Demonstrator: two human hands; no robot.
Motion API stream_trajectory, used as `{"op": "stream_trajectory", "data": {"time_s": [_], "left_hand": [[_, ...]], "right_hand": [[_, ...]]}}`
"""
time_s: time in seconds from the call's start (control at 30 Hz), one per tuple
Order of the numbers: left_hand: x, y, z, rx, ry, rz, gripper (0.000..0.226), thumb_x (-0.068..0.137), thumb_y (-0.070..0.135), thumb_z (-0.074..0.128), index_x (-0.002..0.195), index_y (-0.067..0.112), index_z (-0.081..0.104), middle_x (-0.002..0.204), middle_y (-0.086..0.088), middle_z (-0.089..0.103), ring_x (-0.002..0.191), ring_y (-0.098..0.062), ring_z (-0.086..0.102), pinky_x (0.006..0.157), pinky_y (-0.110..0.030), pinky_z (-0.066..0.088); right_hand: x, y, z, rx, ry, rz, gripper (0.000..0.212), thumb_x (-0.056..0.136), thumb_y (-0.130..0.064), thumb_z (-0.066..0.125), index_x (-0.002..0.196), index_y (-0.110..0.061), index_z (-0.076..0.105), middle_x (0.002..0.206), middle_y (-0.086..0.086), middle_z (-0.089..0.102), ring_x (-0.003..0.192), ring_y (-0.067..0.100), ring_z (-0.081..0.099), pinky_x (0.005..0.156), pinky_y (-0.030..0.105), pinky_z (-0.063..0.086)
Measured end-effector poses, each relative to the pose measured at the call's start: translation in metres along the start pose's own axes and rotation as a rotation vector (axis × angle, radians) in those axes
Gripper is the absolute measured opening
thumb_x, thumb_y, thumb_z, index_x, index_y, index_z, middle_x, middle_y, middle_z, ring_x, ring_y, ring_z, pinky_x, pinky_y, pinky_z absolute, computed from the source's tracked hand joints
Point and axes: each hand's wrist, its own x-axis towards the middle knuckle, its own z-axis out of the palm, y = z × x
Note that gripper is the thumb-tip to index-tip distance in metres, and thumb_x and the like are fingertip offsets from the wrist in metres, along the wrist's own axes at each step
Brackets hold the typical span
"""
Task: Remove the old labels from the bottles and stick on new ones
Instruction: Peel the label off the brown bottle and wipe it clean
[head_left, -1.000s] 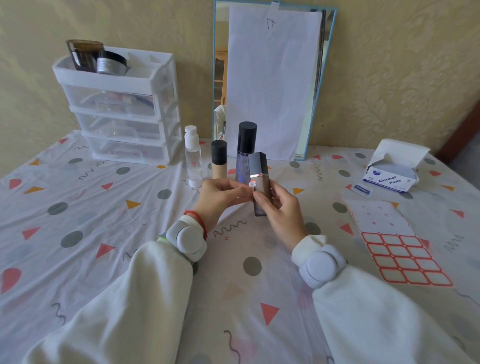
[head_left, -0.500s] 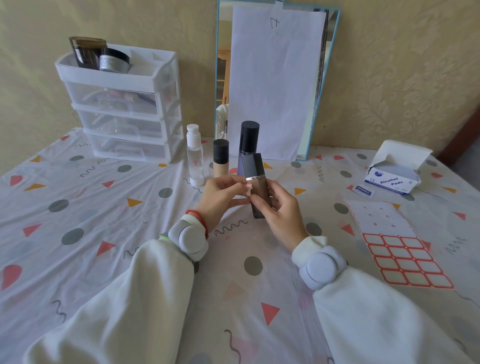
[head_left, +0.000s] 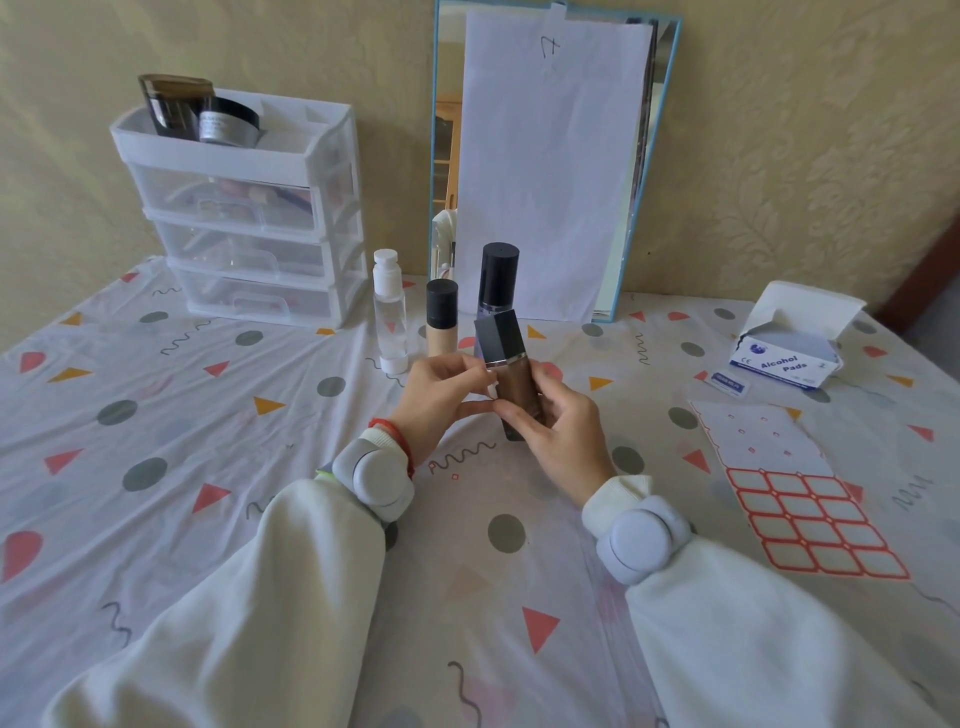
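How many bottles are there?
4. A brown square bottle with a dark cap is held in both hands; a clear white-capped bottle, a beige black-capped bottle and a tall purple-tinted black-capped bottle stand behind. Drawers may hide more.

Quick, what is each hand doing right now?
Left hand: pinches a small white label at the side of the brown bottle.
Right hand: grips the brown bottle, upright.
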Motion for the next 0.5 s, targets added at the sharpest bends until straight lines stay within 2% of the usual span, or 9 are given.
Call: {"op": "stream_trajectory", "data": {"time_s": [0.13,0.23,0.3,0.37,0.43,0.5], "left_hand": [[-0.0004,-0.0012,-0.0017,-0.038,-0.043,0.005,0.018,0.08,-0.002,0.058,0.063,0.005,0.061,0.077,-0.015,0.062,0.078,-0.024,0.067,0.071,-0.034,0.057],[0.001,-0.0019,-0.0018,-0.03,-0.039,0.003,0.021,0.085,-0.006,0.055,0.067,0.002,0.061,0.083,-0.017,0.062,0.085,-0.029,0.066,0.074,-0.037,0.057],[0.0013,-0.0019,-0.0007,-0.053,-0.03,-0.005,0.016,0.082,-0.004,0.056,0.069,0.002,0.062,0.086,-0.018,0.061,0.088,-0.03,0.064,0.074,-0.037,0.057],[0.0018,-0.0007,-0.0012,-0.135,-0.043,-0.035,0.011,0.076,0.003,0.056,0.073,0.003,0.066,0.09,-0.018,0.062,0.088,-0.029,0.063,0.074,-0.036,0.056],[0.0018,-0.0001,-0.0023,-0.196,-0.092,-0.044,0.017,0.074,0.007,0.055,0.079,0.005,0.071,0.09,-0.016,0.065,0.086,-0.026,0.063,0.076,-0.034,0.055],[0.0018,-0.001,-0.002,-0.159,-0.138,-0.003,0.021,0.074,0.005,0.057,0.089,0.006,0.072,0.093,-0.015,0.064,0.088,-0.025,0.063,0.081,-0.037,0.055]], "right_hand": [[0.0007,0.0028,0.0007,0.02,0.017,0.025,0.037,0.082,-0.029,0.075,0.117,-0.022,0.064,0.092,-0.005,0.069,0.088,0.02,0.069,0.082,0.046,0.057],[0.0008,0.0035,0.0007,0.034,0.011,0.037,0.036,0.083,-0.027,0.074,0.117,-0.023,0.064,0.094,-0.008,0.071,0.089,0.016,0.07,0.083,0.044,0.057],[0.001,0.0026,0.0001,0.069,0.004,0.043,0.032,0.084,-0.025,0.073,0.115,-0.022,0.065,0.094,-0.014,0.07,0.091,0.014,0.069,0.086,0.041,0.057],[0.0015,0.0007,-0.0001,0.134,0.01,0.056,0.026,0.086,-0.024,0.07,0.112,-0.026,0.066,0.098,-0.009,0.071,0.096,0.016,0.068,0.087,0.035,0.055],[0.0018,-0.0022,0.0005,0.209,0.027,0.08,0.02,0.091,-0.021,0.065,0.108,-0.03,0.066,0.1,-0.006,0.073,0.098,0.012,0.068,0.084,0.023,0.052],[0.0021,-0.005,0.0006,0.277,0.034,0.135,0.019,0.095,-0.017,0.058,0.109,-0.029,0.064,0.1,-0.011,0.073,0.098,0.006,0.067,0.082,0.017,0.05]]}}
